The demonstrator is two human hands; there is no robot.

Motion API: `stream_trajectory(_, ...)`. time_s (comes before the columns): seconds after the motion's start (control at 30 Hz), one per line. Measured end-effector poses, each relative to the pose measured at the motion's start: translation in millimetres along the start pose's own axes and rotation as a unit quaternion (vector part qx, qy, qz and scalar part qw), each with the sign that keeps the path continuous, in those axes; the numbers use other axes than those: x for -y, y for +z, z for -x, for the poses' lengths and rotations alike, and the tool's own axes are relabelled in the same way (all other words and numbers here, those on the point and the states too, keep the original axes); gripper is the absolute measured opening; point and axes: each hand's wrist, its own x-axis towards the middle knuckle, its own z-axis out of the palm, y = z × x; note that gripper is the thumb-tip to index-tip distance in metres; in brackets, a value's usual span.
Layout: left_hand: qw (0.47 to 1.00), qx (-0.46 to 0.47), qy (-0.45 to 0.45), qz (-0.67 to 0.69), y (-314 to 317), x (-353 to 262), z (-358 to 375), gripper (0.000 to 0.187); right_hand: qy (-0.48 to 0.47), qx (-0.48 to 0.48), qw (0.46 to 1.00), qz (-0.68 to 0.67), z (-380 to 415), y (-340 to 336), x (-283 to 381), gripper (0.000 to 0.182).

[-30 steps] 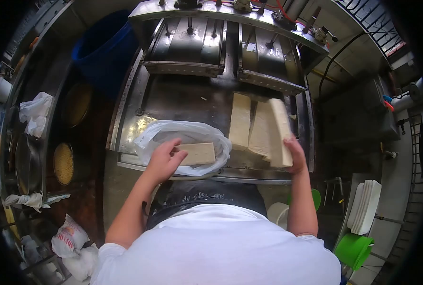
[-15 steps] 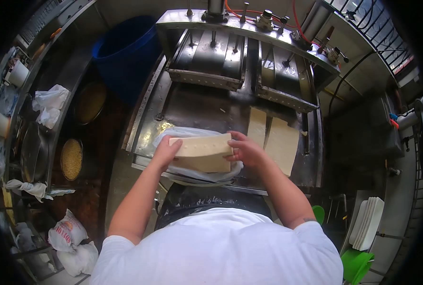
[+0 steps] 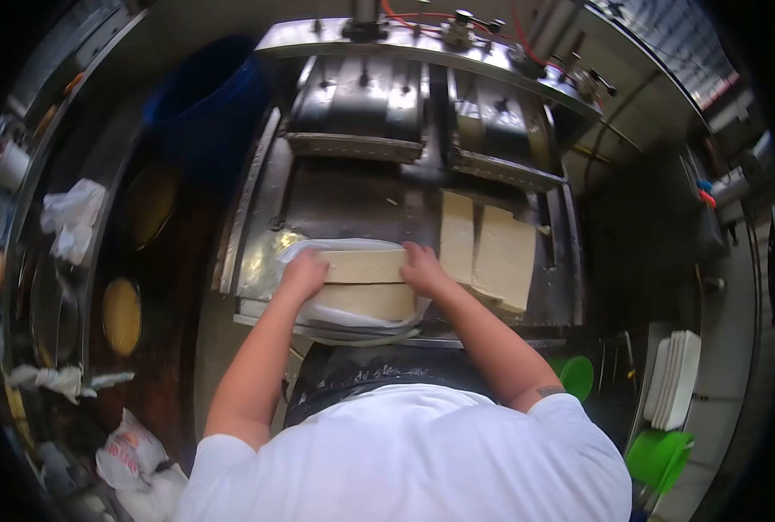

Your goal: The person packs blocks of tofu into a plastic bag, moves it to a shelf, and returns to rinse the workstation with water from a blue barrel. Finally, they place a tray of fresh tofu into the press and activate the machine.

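Note:
A pale tofu slab (image 3: 363, 267) is held level between my two hands, over or in a white plastic bag (image 3: 352, 324). My left hand (image 3: 304, 275) grips its left end. My right hand (image 3: 422, 270) closes on the right end. Just below, nearer my body, another tofu slab (image 3: 365, 301) lies inside the open bag. Whether the held slab rests on something is hidden. To the right, two more slabs lie side by side on the steel table (image 3: 344, 196): a narrow tofu slab (image 3: 457, 237) and a wider tofu slab (image 3: 504, 257).
Two steel press boxes (image 3: 357, 109) stand at the table's back, beneath a metal crossbar (image 3: 422, 45). A blue barrel (image 3: 200, 91) is at the back left. Left of the table sits a bowl of yellowish grains (image 3: 123, 317). White trays (image 3: 673, 378) and a green container (image 3: 657, 461) are at right.
The held slab, tilted at first, is now lowered level over the bag. My right hand has shifted from loosely spread fingers to a grip on its end. The camera view has shifted slightly.

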Motion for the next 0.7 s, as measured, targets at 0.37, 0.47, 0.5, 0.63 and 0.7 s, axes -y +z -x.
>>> stream_trajectory(0.37, 0.953, -0.185, 0.054, 0.235, 1.0, -26.1, 42.2, 0.052, -0.202, -0.119, 0.972, 0.032, 55.5, -13.9, 11.0, 0.076)
stream_trajectory(0.47, 0.967, -0.142, 0.168, 0.129, 1.8, -25.0, 67.9, 0.038, -0.056, -0.259, 0.954, 0.143, 28.9, -42.2, -5.7, 0.081)
stream_trajectory(0.5, 0.967, -0.147, 0.164, 0.126, -4.5, -28.8, 76.9, 0.038, 0.026, -0.259, 0.948, 0.185, 17.5, -53.8, -7.1, 0.085)
stream_trajectory(0.63, 0.956, 0.195, 0.147, -0.166, -17.4, -49.6, 108.7, 0.034, 0.154, -0.164, 0.966, 0.128, -24.9, -65.9, -12.3, 0.096)
stream_trajectory(0.7, 0.93, 0.287, 0.116, -0.198, -17.5, -46.7, 111.5, 0.034, 0.247, -0.141, 0.952, 0.116, -37.2, -67.4, -1.9, 0.099)
